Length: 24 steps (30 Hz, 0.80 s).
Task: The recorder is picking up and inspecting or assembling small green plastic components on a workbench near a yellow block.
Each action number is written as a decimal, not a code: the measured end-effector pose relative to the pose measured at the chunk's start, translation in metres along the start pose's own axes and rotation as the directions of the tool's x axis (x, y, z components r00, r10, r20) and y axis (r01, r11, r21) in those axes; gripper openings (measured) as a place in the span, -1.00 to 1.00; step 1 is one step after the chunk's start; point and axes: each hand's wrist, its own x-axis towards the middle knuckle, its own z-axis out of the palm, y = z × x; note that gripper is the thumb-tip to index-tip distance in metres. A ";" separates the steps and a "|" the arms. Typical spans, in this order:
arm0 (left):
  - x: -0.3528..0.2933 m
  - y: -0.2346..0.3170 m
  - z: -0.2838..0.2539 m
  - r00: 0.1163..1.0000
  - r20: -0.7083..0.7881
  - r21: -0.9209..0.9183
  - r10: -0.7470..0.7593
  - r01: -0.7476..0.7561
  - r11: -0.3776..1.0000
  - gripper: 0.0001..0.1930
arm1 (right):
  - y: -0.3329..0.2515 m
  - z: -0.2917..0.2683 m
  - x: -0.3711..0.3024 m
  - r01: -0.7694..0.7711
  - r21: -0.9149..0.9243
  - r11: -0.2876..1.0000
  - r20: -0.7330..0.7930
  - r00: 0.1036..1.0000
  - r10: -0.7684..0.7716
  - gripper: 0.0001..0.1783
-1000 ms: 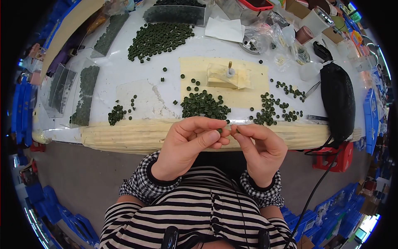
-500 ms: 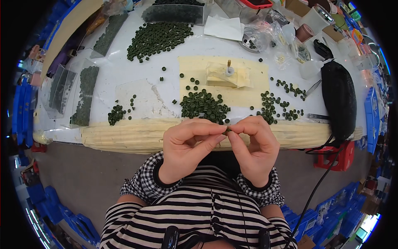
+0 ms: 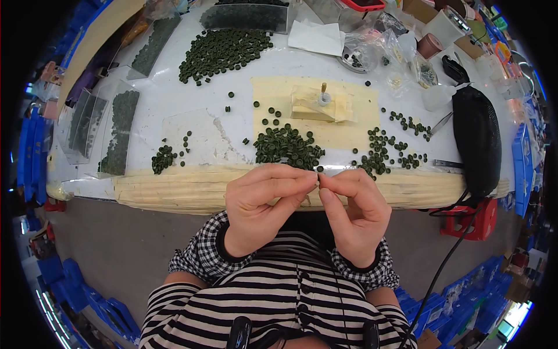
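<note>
My left hand [image 3: 264, 200] and my right hand [image 3: 356, 206] meet at the fingertips above the table's padded front edge. Thumb and forefinger of each are pinched together around a small dark green round piece [image 3: 318, 180], mostly covered by the fingers. Just beyond lies a heap of similar dark green round pieces [image 3: 285, 145], like tiny wheels. More of these are spread in a right-hand group [image 3: 378, 151] and a small left-hand cluster [image 3: 164, 159]. Behind the heap, a taped block [image 3: 311, 107] carries a short upright pin [image 3: 324, 88] in a white collar.
A large pile of green pieces [image 3: 221, 52] lies at the back left, near clear trays [image 3: 120, 134] of them. On the right are tweezers [image 3: 442, 123] and a black mesh-covered object [image 3: 476, 142]. White paper [image 3: 315, 38] and plastic bags [image 3: 392, 52] lie farther back.
My hands have shifted very slightly, and the small piece between my fingertips now shows less. The heaps on the table look the same.
</note>
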 end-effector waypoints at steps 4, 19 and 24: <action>0.000 -0.006 0.000 0.997 0.006 -0.183 -0.072 0.071 0.981 -0.76 | 0.000 -0.002 -0.001 -0.101 0.110 0.989 0.017 0.995 0.100 -0.77; 0.005 -0.007 -0.007 0.992 0.089 0.065 0.092 -0.098 0.993 -0.74 | 0.003 -0.004 -0.002 -0.149 0.174 0.973 0.039 0.989 0.144 -0.75; 0.006 -0.006 -0.004 0.981 0.086 0.229 0.175 -0.191 0.954 -0.75 | 0.002 0.001 -0.003 0.072 -0.106 0.992 -0.017 0.997 -0.074 -0.75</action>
